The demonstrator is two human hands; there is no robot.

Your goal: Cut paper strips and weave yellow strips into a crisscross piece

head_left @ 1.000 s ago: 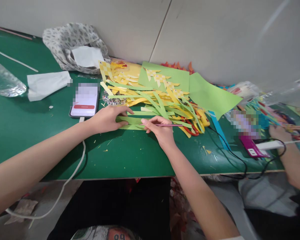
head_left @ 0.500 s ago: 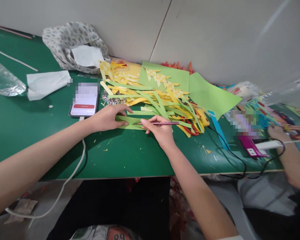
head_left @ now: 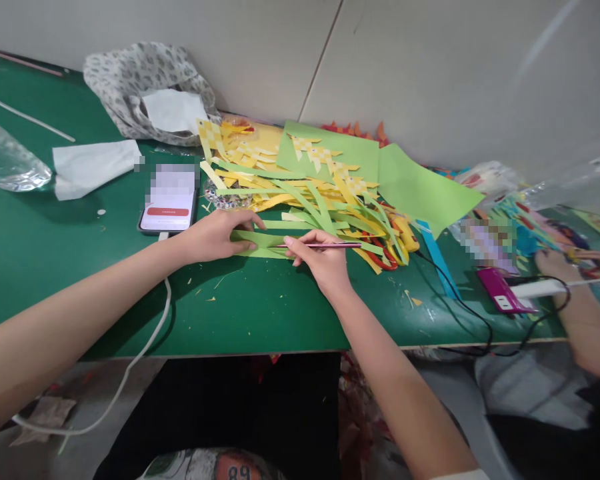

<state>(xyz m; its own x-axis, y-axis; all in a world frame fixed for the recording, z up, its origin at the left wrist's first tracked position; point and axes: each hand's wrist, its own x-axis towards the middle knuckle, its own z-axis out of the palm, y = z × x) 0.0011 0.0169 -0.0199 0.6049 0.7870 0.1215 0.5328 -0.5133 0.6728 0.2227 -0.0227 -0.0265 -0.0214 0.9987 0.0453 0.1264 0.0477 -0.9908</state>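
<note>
My left hand [head_left: 216, 235] lies flat with fingers spread on a light green paper piece [head_left: 260, 244] on the green table [head_left: 55, 247]. My right hand [head_left: 322, 258] is closed around a thin reddish pencil [head_left: 325, 245], whose tip rests on that same green paper. Just behind both hands spreads a heap of green and yellow paper strips [head_left: 310, 200]. Red-handled scissors [head_left: 383, 259] lie partly under the strips to the right of my right hand.
A phone [head_left: 170, 199] on a white cable [head_left: 145, 347] lies left of the strips. Beyond are white tissue [head_left: 93, 167], a patterned cloth bag [head_left: 145, 87], green sheets [head_left: 420, 190], a plastic bottle [head_left: 7, 163]. Another person's hand [head_left: 560, 267] works at right near a pink charger [head_left: 503, 293].
My right hand has slid slightly left along the green paper with the pencil. My left hand stays pressed in place.
</note>
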